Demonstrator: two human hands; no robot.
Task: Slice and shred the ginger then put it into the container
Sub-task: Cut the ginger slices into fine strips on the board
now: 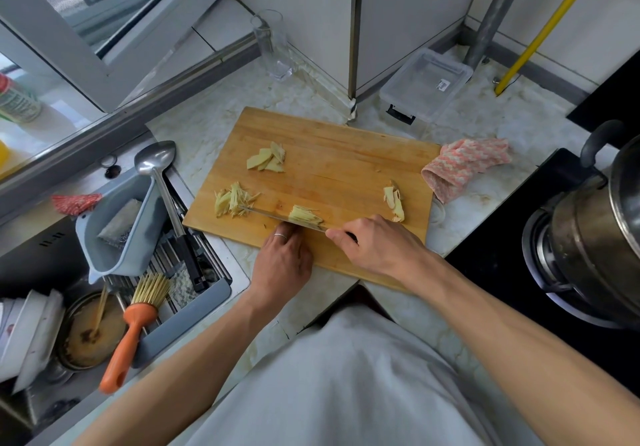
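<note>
On the wooden cutting board [346,155] lie ginger slices [266,161] at the back left, a pile of shreds [232,200] at the left, and ginger peel scraps [394,200] at the right. My right hand [377,245] grips a knife [277,215] whose blade lies across a small stack of ginger [305,215] near the board's front edge. My left hand [284,258] has its fingertips curled down on that stack, just behind the blade. A clear plastic container [427,87] with its lid on stands on the counter behind the board.
A pink cloth [464,165] lies right of the board. A steel pot [595,234] sits on the stove at the right. The sink at the left holds a grey basket [117,227], a ladle [162,182], an orange brush [131,331] and dirty dishes. A glass [273,47] stands at the back.
</note>
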